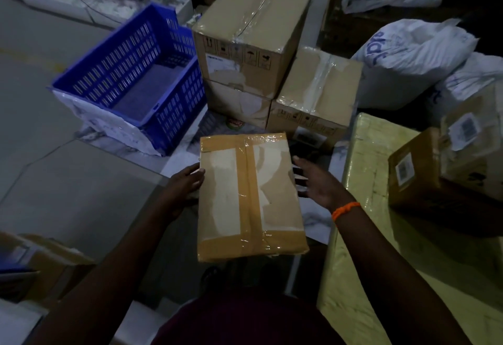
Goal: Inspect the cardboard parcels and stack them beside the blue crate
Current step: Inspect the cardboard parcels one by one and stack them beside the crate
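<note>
- The taped cardboard parcel (249, 195) is in front of me, near the middle of the scene, its long side running away from me.
- My left hand (185, 184) grips its left edge, thumb on top; the fingers are hidden under the cardboard.
- My right hand (318, 184) is spread wide just beside the right edge. I cannot tell whether it touches.
- Beyond the parcel's far edge a narrow strip of floor separates it from a stack of two boxes (245, 45), with a third box (318, 91) touching the stack's right side.
- The blue crate (130, 78) stands just left of the stack, tilted, its near end resting on a white bag (109, 124).
- Open floor lies to the left, near the crate.
- A yellow wrapped bundle (367, 208) closes in the right side; it is cut off at the bottom edge.
- White sacks (413, 53) at far right are dim, their print unreadable.
- The labels on the boxes are too small to read.
</note>
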A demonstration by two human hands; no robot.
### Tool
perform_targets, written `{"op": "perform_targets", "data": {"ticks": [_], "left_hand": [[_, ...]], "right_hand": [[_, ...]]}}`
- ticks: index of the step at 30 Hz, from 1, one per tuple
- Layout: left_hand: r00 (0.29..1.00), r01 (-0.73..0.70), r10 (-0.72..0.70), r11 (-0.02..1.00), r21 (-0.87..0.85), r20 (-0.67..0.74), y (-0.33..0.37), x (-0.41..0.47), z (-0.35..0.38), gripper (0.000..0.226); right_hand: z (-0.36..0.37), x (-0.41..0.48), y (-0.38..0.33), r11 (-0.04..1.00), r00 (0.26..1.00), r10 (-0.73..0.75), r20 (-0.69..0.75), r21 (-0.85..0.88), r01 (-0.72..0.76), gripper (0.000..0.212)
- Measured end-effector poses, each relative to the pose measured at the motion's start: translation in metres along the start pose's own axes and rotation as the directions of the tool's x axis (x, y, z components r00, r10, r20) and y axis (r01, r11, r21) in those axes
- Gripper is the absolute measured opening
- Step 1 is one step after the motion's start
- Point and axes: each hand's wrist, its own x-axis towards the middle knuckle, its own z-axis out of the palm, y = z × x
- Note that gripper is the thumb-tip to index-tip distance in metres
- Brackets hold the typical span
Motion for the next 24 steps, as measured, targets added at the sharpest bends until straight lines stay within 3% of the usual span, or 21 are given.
{"op": "perform_targets", "data": {"ticks": [2,4,8,14,18,21,22,24], "left_hand": [[1.0,0.011,-0.011,1.0,-0.006,0.003,0.006,0.003,0.005,0.046],[1.0,0.016,-0.017,0.999,-0.044,-0.024,0.011,0.002,0.009,0.047],[0.995,-0.063,0.049,0.981,-0.184,-0.082,0.023,-0.009,0.007,0.028],[0.968,-0.25,0.239,0.879,-0.405,-0.078,0.046,-0.037,0.008,0.038],[0.954,-0.295,0.244,0.876,-0.383,-0.176,0.056,-0.043,0.02,0.023],[0.946,-0.317,0.265,0.876,-0.364,-0.186,0.052,-0.044,0.03,0.02],[0.946,-0.319,0.27,0.878,-0.356,-0.181,0.048,-0.044,0.032,0.021],[0.947,-0.317,0.277,0.887,-0.334,-0.163,0.039,-0.046,0.036,0.025]], "right_hand": [[0.014,-0.003,-0.004,0.997,0.999,-0.037,-0.005,-0.07,0.037,0.023],[0.02,-0.005,-0.005,0.996,0.998,-0.069,-0.01,-0.055,0.068,0.029],[0.016,-0.01,-0.008,0.989,0.99,-0.134,-0.044,0.055,0.137,0.04],[0.019,-0.039,-0.024,0.928,0.951,-0.285,-0.122,0.213,0.306,0.044],[0.017,-0.059,-0.035,0.88,0.894,-0.409,-0.185,0.18,0.44,0.045],[0.015,-0.065,-0.031,0.875,0.88,-0.434,-0.192,0.14,0.463,0.043],[0.015,-0.068,-0.027,0.879,0.878,-0.439,-0.19,0.111,0.464,0.046],[0.014,-0.074,-0.016,0.885,0.876,-0.448,-0.181,0.048,0.462,0.089]]}}
